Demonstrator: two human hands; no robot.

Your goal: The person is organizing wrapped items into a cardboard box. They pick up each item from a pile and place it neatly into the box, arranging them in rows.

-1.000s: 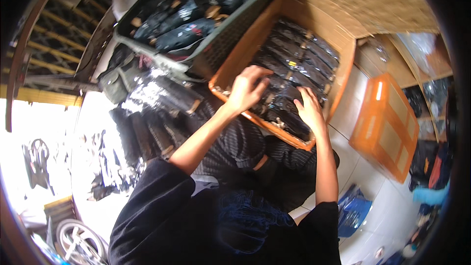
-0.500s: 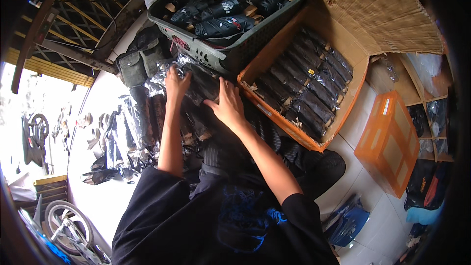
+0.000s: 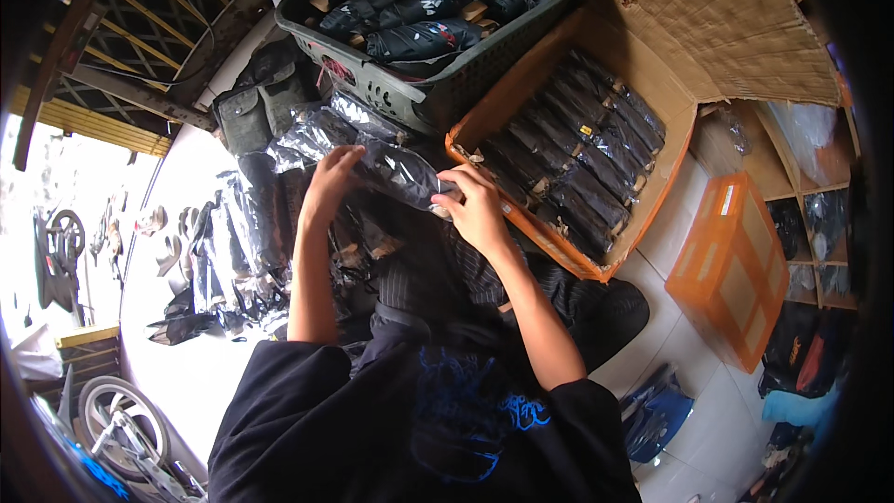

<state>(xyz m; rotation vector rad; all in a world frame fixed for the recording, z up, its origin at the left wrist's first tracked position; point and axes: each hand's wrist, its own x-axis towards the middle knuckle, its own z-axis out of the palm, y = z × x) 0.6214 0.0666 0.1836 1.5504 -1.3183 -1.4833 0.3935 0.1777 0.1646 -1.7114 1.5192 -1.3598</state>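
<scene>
Between my hands, above my lap, is a dark folded umbrella [image 3: 402,173] in a shiny clear plastic sleeve. My left hand [image 3: 333,183] is closed at its left end. At the right end, my right hand [image 3: 477,209] pinches it between thumb and fingers. Just beyond it lie more plastic-wrapped umbrellas [image 3: 312,130], with others spread on the floor to my left. An open cardboard box [image 3: 535,240] to the right holds several rows of wrapped dark umbrellas. Its left edge is close to my right hand.
A grey-green plastic basket [image 3: 419,93] full of dark umbrellas with wooden handles stands ahead. A dark bag [image 3: 247,121] with pockets sits to its left. A taped orange-brown carton [image 3: 731,270] stands on the tiles at right, before shelves. A bicycle wheel [image 3: 126,424] is at lower left.
The wrapped umbrella has come up into clear view between my hands. My right hand has moved right and now pinches its end; my left hand has dropped slightly nearer to me.
</scene>
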